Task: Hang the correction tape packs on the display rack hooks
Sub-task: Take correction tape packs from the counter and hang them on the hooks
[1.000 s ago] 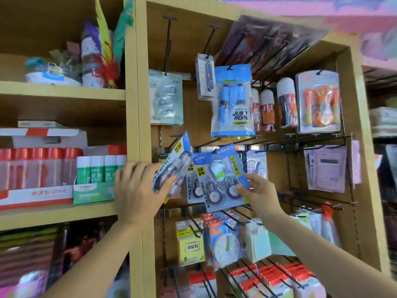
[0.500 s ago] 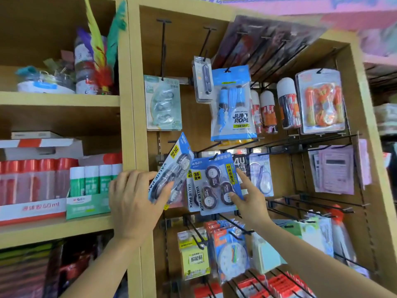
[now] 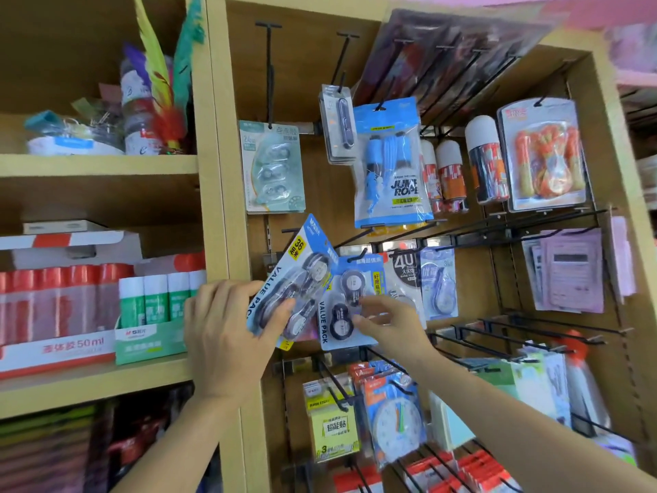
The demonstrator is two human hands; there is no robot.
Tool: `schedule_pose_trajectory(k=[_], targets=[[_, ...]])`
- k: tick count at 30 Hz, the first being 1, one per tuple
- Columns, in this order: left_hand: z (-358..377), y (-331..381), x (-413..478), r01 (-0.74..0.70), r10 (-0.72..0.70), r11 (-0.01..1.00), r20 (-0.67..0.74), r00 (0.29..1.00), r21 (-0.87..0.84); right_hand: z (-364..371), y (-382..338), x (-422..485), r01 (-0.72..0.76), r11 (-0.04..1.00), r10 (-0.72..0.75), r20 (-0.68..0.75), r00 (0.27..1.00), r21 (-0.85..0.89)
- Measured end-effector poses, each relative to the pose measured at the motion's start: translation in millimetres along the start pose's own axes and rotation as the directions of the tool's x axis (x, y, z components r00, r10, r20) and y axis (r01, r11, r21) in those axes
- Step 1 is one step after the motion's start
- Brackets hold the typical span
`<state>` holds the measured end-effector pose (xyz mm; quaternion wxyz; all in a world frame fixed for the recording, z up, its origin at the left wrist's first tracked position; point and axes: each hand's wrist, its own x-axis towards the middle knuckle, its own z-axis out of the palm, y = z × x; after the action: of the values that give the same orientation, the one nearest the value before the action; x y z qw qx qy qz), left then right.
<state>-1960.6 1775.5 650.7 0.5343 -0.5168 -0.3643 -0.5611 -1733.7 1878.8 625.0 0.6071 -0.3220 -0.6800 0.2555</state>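
Blue card, centre frame: the left hand [image 3: 227,336] grips a tilted correction tape pack [image 3: 295,279] just left of a second pack [image 3: 350,304], apparently hung on a black hook [image 3: 359,256]. The right hand [image 3: 391,325] touches the second pack's lower front; whether it pinches, I cannot tell. Risk: tilted so, the held pack's hole may miss the hook tip, or a nudge may slide the hung pack off.

A stationery shop: packaged goods on rack hooks [image 3: 526,336], stocked shelves [image 3: 96,165].
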Motion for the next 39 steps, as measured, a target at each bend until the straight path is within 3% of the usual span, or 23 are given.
schedule_pose_trajectory(k=[3,5,8,12,19,24,29,39], targets=[[-1.7,-0.4,0.7,-0.012,0.012,1.000,0.013,1.000,-0.027,11.1,-27.9,-7.0,-0.157,0.943,0.079,0.261,0.962,0.294],[-3.1,-0.8,0.6,-0.033,0.033,0.999,0.017,0.999,-0.033,17.0,-41.8,-9.5,-0.228,0.878,0.074,0.351,0.933,0.421],[-3.1,-1.5,1.3,-0.035,0.036,0.999,0.019,0.999,-0.031,20.3,-52.3,-12.5,-0.204,0.800,0.033,0.298,0.954,0.564],[-3.7,-2.0,1.2,-0.049,0.048,0.998,0.057,0.997,0.027,15.2,-50.6,-16.4,-0.129,0.776,0.005,0.199,0.980,0.618],[-8.0,3.3,4.0,0.032,-0.055,0.988,0.147,0.988,0.152,-16.9,-45.5,-16.7,0.031,0.900,-0.025,-0.019,1.000,0.435],[-6.7,2.5,1.5,0.037,-0.056,0.989,0.136,0.989,0.143,-33.4,-41.6,-3.7,0.068,0.940,-0.026,-0.128,0.991,0.333],[-6.8,3.1,1.9,0.034,-0.056,0.989,0.147,0.988,0.146,-33.0,-39.9,2.5,0.093,0.959,-0.059,-0.133,0.989,0.267],[-5.3,1.6,0.2,0.024,-0.047,0.987,0.140,0.989,0.161,-32.9,-24.6,2.1,0.051,0.943,-0.008,-0.130,0.992,0.328]])
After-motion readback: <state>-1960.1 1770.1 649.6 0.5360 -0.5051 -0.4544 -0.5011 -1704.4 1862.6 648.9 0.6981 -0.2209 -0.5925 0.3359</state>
